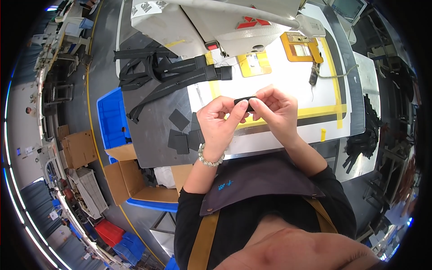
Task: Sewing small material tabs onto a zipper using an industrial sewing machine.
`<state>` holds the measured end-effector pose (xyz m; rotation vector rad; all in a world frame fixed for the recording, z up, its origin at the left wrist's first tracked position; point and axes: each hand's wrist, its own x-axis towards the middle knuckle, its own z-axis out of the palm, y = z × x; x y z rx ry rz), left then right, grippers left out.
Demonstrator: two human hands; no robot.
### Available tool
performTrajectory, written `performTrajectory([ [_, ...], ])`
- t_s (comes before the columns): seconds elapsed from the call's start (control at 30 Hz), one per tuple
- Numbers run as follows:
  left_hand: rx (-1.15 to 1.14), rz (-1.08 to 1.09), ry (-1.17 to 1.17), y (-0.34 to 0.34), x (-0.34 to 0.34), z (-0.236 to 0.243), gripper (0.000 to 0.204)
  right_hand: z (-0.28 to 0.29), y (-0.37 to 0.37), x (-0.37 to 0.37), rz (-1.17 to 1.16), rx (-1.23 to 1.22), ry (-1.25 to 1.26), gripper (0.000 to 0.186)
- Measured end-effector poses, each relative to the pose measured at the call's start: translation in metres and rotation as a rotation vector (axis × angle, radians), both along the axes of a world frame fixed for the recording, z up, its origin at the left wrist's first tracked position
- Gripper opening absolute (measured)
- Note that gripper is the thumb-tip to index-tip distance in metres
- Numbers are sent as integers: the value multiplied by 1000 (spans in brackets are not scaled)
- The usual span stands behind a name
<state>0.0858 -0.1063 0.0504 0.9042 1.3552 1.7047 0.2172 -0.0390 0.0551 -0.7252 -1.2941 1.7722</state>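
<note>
A small black piece [244,103] is pinched between the fingertips of my left hand [220,121] and my right hand [276,112], above the white work surface. To the left, several black square pieces [178,119] lie on the grey tabletop [157,135]. Black straps [153,81] with doubled-over ends lie in a tangle beyond them. Ahead of my hands stands a white sewing machine [211,22], with a yellow plate [252,63] below it and an orange-yellow frame [297,45] to its right.
A blue bin [110,117] and cardboard boxes [117,184] stand beside the table at left. A dark bundle of strips [364,130] lies on a side surface at right. Yellow tape [315,111] borders the white surface. Other workstations and people show at the rims.
</note>
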Motion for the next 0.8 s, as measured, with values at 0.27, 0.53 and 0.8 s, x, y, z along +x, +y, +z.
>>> performTrajectory([
  [0.27,-150,-124,-6,6,-13,3,21,-4,10,3,115,-174,-14,11],
  [0.53,-151,-162,81,5,-18,6,18,1,10,6,132,-151,-35,11],
  [0.8,-30,-256,453,5,-29,7,13,-4,3,14,18,362,-253,8],
])
